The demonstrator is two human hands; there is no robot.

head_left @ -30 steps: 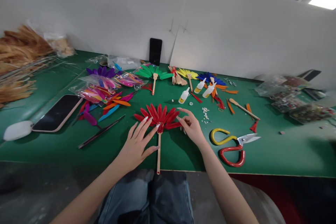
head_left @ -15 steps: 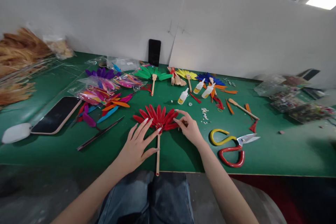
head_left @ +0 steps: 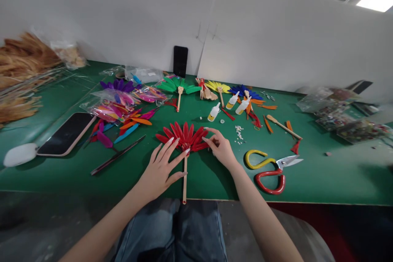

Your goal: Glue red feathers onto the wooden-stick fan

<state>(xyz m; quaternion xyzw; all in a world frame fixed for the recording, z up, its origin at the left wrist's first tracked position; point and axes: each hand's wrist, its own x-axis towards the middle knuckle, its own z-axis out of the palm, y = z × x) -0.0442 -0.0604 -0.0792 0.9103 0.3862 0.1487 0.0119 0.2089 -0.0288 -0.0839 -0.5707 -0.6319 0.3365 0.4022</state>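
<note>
Since a second ago the right hand (head_left: 222, 149) has edged inward, its thumb and index fingertips now further over the right-hand feathers of the red feather fan (head_left: 176, 133). The left hand's (head_left: 159, 172) index fingertip has slid a little across and down at the fan's centre, and its thumb reaches further over the wooden handle (head_left: 184, 186). Whether those feathers shifted too is hard to tell under the fingers.

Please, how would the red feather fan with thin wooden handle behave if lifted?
The red feather fan is probably light, as its parts look slender. Its straight, pale wooden handle looks stiff. The splayed red feather tips, narrow and separate, may bend easily.
</note>
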